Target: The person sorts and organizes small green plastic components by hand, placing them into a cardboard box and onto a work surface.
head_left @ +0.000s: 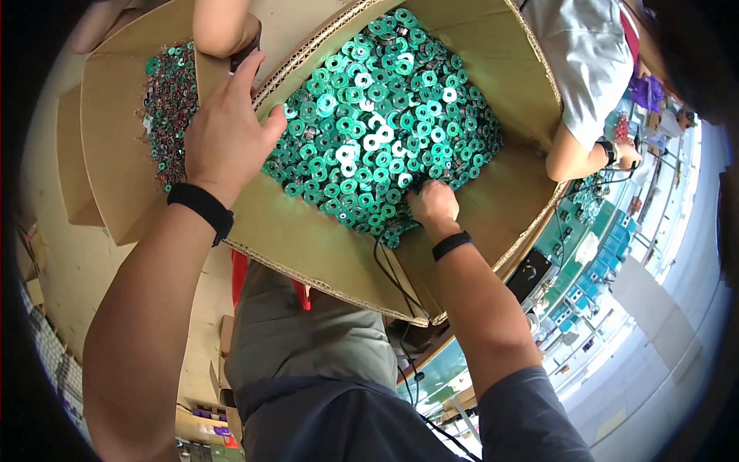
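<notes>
My right grip (433,202) is closed in the green rings (377,115) piled in the cardboard box (308,246); my left grip (227,135) lies open, steadying its flap. Best scoop shallow, keeping the flap pinned.

A factory floor: cardboard boxes (308,246) heaped with green ring parts (377,123), workbenches (593,262) beyond.

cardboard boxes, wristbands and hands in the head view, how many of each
cardboard boxes: 2, a big one heaped with green rings and a smaller one to its left
black wristbands: 3, on the left hand, the right hand and a co-worker's wrist
hands in view: 3, the wearer's two and the co-worker's hand
total: 8
</notes>
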### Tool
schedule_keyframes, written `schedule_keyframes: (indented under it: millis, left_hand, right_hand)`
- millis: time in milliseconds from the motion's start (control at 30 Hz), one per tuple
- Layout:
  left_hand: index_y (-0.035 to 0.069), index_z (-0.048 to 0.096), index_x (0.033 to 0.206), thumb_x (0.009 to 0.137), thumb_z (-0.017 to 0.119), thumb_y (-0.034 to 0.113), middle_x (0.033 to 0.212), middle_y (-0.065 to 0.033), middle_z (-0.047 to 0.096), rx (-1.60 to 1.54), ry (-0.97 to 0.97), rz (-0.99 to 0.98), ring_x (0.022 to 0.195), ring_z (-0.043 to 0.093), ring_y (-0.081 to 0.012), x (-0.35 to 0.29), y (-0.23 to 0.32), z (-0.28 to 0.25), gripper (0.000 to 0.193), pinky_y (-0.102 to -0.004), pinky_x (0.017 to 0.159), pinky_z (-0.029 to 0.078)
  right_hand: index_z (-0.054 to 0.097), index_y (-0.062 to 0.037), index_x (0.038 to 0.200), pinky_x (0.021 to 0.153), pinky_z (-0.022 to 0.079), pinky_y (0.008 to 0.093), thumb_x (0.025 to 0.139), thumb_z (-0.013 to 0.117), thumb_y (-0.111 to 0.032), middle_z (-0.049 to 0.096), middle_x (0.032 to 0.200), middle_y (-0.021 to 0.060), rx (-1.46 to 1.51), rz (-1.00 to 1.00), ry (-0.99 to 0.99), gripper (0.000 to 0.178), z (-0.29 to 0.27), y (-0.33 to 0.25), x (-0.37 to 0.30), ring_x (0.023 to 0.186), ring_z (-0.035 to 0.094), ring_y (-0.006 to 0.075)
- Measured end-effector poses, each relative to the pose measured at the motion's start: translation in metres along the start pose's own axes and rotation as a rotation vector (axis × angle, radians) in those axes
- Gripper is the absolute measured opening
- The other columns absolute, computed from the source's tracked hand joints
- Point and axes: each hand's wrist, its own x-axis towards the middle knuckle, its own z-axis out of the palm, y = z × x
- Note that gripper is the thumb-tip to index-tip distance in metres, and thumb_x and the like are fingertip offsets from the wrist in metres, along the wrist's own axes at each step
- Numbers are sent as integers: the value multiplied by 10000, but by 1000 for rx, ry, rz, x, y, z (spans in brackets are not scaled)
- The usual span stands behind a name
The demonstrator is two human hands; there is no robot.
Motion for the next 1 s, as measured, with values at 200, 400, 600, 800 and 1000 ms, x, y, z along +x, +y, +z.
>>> schedule_keyframes:
  millis: [200,400,600,800,1000]
  left_hand:
    - [161,538,1517,882,766,261,1204,-204,725,-22,-19,-14,1095,712,-383,0,2,-4,682,-480,935,570]
    - [168,538,1522,882,768,260,1208,-205,725,-6,-14,-10,1103,709,-390,0,2,-4,686,-483,940,568]
    - [173,538,1525,884,766,259,1207,-208,730,-10,4,12,1101,712,-396,1,3,-3,685,-484,940,571]
    - [174,535,1528,887,765,268,1220,-208,733,-11,-5,-9,1103,716,-394,2,-4,-7,688,-485,934,574]
    - [153,512,1550,906,765,271,1312,-211,709,-30,-42,11,1167,691,-403,6,6,-4,702,-480,992,548]
  right_hand:
    - [743,-53,1116,918,603,472,904,775,-425,773,1127,200,124,-13,44,429,-10,1,-11,1094,737,364]
    - [666,-42,1197,953,604,480,927,780,-321,745,1206,212,95,-58,11,404,-6,-2,-9,1137,726,384]
    - [667,-22,1169,944,590,504,929,752,-253,751,1132,240,236,-45,161,343,-3,-2,-15,1082,735,403]
    - [698,-13,1174,885,601,442,926,757,-237,776,1018,180,633,-141,107,340,-51,-13,-96,936,765,358]
    - [703,5,1076,750,588,304,954,716,-38,723,929,101,1030,-144,306,131,-103,55,-230,828,726,170]
